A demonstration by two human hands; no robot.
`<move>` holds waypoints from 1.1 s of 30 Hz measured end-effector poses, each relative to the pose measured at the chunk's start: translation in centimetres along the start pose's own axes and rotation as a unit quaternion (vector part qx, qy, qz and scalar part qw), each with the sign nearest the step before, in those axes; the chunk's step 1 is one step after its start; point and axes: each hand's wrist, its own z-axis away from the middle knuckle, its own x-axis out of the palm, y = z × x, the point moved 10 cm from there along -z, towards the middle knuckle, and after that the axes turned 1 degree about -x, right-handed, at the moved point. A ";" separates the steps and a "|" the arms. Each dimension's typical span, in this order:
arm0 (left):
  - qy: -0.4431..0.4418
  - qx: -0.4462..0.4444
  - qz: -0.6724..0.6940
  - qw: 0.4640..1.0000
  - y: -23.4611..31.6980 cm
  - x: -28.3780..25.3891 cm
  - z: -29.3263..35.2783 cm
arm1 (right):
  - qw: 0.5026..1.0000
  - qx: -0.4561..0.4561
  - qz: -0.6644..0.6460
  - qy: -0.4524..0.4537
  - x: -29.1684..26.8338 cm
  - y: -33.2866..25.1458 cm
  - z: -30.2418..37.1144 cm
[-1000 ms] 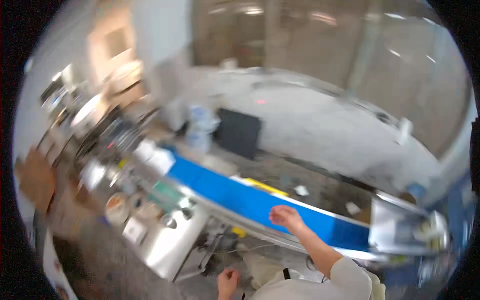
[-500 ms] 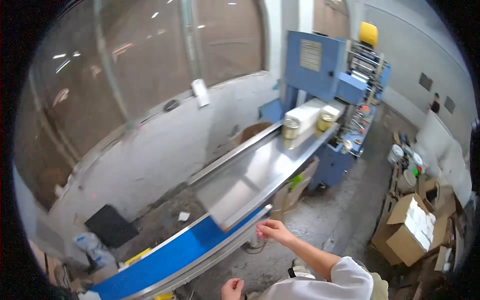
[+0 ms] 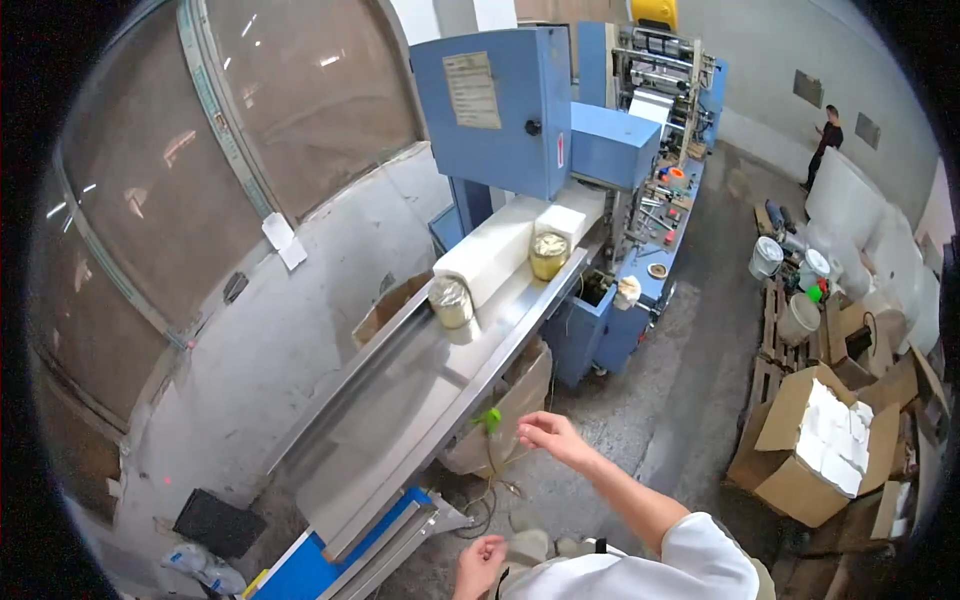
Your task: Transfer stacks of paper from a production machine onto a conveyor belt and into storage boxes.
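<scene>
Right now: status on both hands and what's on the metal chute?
Right hand out, open, empty, beside the metal chute edge. Left hand low, loosely curled, holding nothing visible. White block on the chute between two tins. Green tag near right fingertips.

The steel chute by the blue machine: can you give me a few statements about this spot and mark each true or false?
1. The right hand is raised beside the steel chute, gripping nothing. True.
2. The left hand rests on the chute. False: it is low, near the person's body, clear of the chute.
3. Two round tins stand beside a long white block on the chute. True.
4. The open cardboard box on the right holds green bottles. False: it holds white stacked pieces.
5. The machine at the chute's far end is red. False: it is blue.
</scene>
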 end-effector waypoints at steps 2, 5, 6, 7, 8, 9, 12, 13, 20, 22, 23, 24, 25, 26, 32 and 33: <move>0.013 -0.024 0.020 0.999 0.6 -0.3 -2.0 | 0.999 -0.016 0.028 -0.038 1.9 -1.5 -3.4; 0.011 -0.036 0.054 0.998 1.5 0.1 -7.1 | 0.989 -0.048 0.118 -0.080 3.2 -3.3 -9.0; 0.017 -0.031 0.071 0.997 2.2 -0.2 -8.6 | 0.982 -0.038 0.157 -0.098 3.8 -4.0 -11.0; 0.022 -0.031 0.079 0.996 2.5 -0.8 -10.1 | 0.971 -0.050 0.209 -0.104 4.4 -5.0 -13.1; 0.030 -0.037 0.092 0.995 2.5 -0.9 -10.9 | 0.956 -0.057 0.262 -0.116 5.2 -6.4 -14.8; 0.033 0.013 0.161 0.986 3.4 -1.7 -12.3 | 0.951 -0.105 0.273 -0.105 6.6 -8.3 -16.8; 0.054 0.032 0.140 0.988 5.3 -2.7 -15.3 | 0.826 -0.269 0.480 -0.121 8.2 -11.1 -25.4; 0.067 0.045 0.129 0.988 6.0 -3.3 -16.2 | 0.781 -0.309 0.528 -0.121 8.6 -12.1 -28.0; 0.211 0.003 0.276 0.938 9.4 -10.3 -19.4 | 0.616 -0.324 0.688 -0.207 7.9 -10.3 -36.4; 0.296 0.003 0.215 0.931 12.2 -13.7 -21.7 | 0.653 -0.288 0.663 -0.226 7.9 -10.7 -34.0; 0.341 0.016 0.179 0.923 13.8 -15.1 -23.3 | 0.684 -0.284 0.623 -0.251 8.1 -10.6 -32.5; 0.346 0.018 0.174 0.922 15.1 -15.4 -25.9 | 0.714 -0.278 0.581 -0.274 7.9 -10.2 -31.0; 0.352 0.022 0.169 0.920 16.2 -15.6 -29.2 | 0.724 -0.295 0.545 -0.302 8.0 -9.4 -29.7; 0.324 0.020 0.164 0.931 17.3 -14.7 -33.0 | 0.733 -0.312 0.506 -0.331 8.4 -9.1 -28.4; 0.252 -0.029 -0.082 0.964 27.4 -6.9 -55.1 | 0.771 -0.326 0.386 -0.388 6.1 -7.5 -27.6; 0.291 -0.029 -0.154 0.944 29.8 -6.0 -56.2 | 0.779 -0.323 0.377 -0.384 4.9 -7.5 -28.3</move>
